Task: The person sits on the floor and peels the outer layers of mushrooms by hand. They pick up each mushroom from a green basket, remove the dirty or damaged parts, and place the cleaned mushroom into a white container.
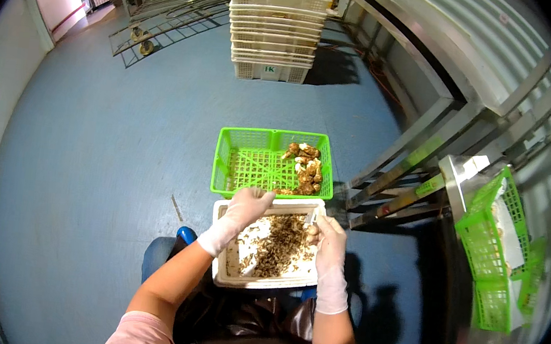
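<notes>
A white rectangular tub [262, 286] lies in front of me, with dark brown crumbs and pale trimmings [279, 246] inside. Just beyond it stands a green plastic crate [223, 161] with several brown-and-white mushroom-like pieces [309, 176] along its right side. My gloved left hand [249, 207] is over the far left part of the tub, near the crate's front rim, fingers curled; whether it holds anything is unclear. My gloved right hand [330, 237], at the tub's right rim, has its fingertips closed on a small pale object [313, 232], perhaps a knife or a mushroom piece.
A tall stack of white plastic crates [276, 34] stands ahead on the blue floor [107, 127]. Metal racking [174, 33] is at the back left. To the right are a metal table frame [411, 141] and green baskets [488, 247] with white lining.
</notes>
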The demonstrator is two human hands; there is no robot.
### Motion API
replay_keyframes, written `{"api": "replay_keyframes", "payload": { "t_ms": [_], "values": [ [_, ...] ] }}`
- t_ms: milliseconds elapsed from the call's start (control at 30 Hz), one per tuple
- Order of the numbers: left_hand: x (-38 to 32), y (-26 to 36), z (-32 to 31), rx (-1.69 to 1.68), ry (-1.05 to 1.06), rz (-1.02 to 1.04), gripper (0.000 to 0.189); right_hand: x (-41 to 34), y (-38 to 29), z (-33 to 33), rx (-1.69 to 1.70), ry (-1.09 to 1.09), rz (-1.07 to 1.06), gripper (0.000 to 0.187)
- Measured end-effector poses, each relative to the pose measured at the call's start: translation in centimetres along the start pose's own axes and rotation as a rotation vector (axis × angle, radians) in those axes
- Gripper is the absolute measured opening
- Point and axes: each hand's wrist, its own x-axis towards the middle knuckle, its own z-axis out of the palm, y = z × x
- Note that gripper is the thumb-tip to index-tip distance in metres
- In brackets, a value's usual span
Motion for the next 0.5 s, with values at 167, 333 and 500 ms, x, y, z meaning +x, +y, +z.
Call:
{"api": "replay_keyframes", "payload": {
  "t_ms": [167, 333, 500],
  "values": [
    [9.6, 2.7, 5.3, 0.204, 0.050, 0.182, 0.056, 0.6, -0.7, 0.4, 0.113, -0.010, 0.036, 0.014],
    [13.8, 5.7, 10.7, 0.574, -0.166, -0.045, 0.056, 1.4, -2.2, -1.0, 0.177, 0.104, 0.037, 0.014],
    [15.2, 4.6, 12.1, 0.490, -0.198, -0.127, 0.037, 1.4, -3.2, -1.8, 0.176, 0.122, 0.004, 0.012]
  ]
}}
